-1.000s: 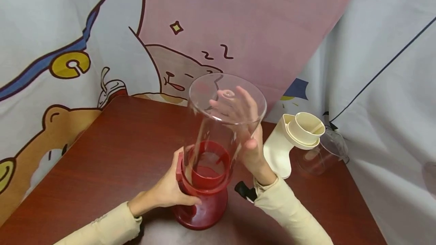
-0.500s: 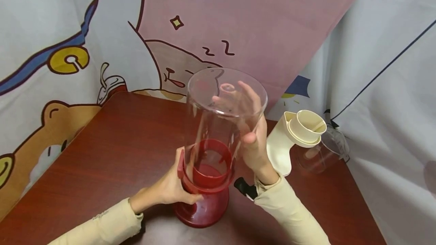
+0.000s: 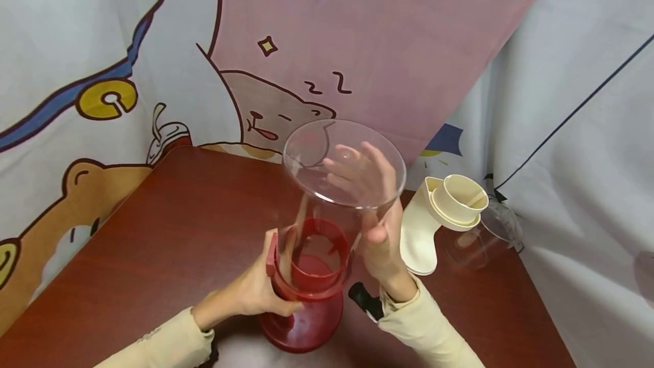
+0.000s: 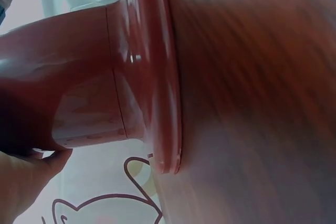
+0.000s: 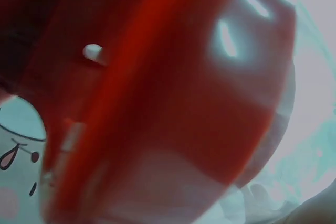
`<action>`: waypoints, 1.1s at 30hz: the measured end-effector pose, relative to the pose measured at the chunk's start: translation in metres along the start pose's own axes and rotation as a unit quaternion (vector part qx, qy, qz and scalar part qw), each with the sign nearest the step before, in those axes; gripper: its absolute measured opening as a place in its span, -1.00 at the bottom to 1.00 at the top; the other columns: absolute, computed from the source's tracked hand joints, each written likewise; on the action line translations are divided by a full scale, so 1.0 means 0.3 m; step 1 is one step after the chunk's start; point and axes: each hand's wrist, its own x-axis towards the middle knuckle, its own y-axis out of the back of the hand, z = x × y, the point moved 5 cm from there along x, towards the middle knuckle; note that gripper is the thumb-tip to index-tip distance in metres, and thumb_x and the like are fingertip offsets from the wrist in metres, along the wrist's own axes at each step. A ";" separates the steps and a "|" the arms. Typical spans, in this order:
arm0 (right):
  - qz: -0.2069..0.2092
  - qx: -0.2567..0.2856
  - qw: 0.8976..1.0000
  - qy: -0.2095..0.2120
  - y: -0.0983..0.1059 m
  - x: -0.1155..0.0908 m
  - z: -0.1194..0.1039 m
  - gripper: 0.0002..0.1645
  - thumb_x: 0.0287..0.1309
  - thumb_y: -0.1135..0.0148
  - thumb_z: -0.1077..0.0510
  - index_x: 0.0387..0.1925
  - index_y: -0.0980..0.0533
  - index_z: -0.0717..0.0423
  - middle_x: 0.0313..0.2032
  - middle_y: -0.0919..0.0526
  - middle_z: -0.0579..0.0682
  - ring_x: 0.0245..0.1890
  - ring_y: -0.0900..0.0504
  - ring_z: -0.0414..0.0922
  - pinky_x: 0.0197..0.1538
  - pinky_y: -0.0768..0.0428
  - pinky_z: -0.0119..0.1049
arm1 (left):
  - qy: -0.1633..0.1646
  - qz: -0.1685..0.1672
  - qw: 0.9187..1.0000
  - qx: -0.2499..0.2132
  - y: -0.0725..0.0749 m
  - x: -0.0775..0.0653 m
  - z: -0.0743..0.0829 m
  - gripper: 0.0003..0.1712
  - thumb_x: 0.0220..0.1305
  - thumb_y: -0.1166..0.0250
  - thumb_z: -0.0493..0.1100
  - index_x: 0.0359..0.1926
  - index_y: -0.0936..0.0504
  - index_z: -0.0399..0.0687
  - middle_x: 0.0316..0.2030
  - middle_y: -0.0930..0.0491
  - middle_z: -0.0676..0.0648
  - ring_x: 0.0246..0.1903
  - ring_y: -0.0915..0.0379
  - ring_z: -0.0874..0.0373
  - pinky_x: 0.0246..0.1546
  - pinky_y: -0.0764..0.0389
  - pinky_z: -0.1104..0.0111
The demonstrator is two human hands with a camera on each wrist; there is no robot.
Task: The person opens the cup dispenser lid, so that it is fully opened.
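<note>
In the head view a red base with a flared round foot (image 3: 319,322) stands on the table near its front. My left hand (image 3: 252,285) grips its upper body from the left, the thumb across the front. A tall clear cylinder (image 3: 302,200) sits upright over the base's red collar, its open rim uppermost. On the right, my right hand (image 3: 384,237) holds the cylinder, with fingers spread behind it and seen through the clear wall. The left wrist view shows the red body (image 4: 84,82) sideways, its foot against the table. Red plastic (image 5: 199,103), close and blurred, fills the right wrist view.
A cream base (image 3: 421,237) of similar shape, with a round collar and spout, stands to the right. Behind it another clear cylinder (image 3: 485,234) is near the table's right edge. A printed cloth (image 3: 398,33) hangs around the brown table (image 3: 168,231).
The head view has shifted slightly. The cylinder's rim sits a little lower and further right in the picture. Both hands keep their holds, and the red base stays in place.
</note>
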 end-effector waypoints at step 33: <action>-0.031 0.069 0.997 -0.032 0.019 0.058 0.025 0.15 0.02 -0.24 -0.55 0.44 -0.19 0.02 0.25 -0.55 0.14 0.15 -0.64 0.14 0.21 -0.56 0.10 | 0.034 -0.010 0.999 -0.007 -0.007 -0.009 0.001 0.35 -0.29 -0.72 -0.13 0.37 0.05 -0.10 0.41 -0.21 -0.07 0.32 -0.31 -0.08 0.32 -0.35 0.47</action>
